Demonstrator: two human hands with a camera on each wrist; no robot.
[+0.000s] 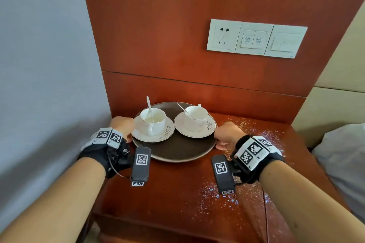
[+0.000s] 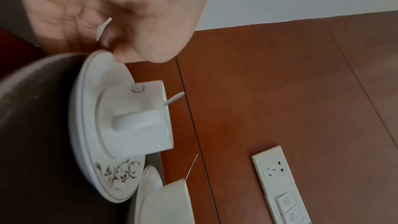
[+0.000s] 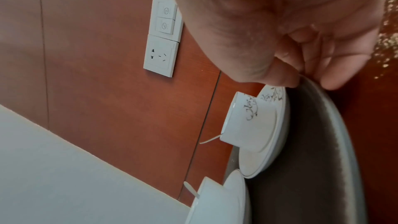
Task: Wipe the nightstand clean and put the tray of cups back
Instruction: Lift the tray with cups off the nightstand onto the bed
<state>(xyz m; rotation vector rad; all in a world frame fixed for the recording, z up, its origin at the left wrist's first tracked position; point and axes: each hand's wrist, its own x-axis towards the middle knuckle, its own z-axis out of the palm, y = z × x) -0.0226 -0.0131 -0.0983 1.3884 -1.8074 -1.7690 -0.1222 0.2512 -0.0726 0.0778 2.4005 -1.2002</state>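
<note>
Red-brown nightstand stood against matching panel; glitter specks lay at 4 o'clock. Round tray sat centre-back: two cups, two saucers, two spoons. Left hand gripped rim at 9, right hand at 3.

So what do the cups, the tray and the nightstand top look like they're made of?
Cups: glazed white ceramic, probably porcelain, glossy with grey scroll print. Tray: dark brown with a matte sheen, perhaps stoneware or metal; unclear. Nightstand top: reddish wood or veneer, smooth lacquered, faint grain.
</note>
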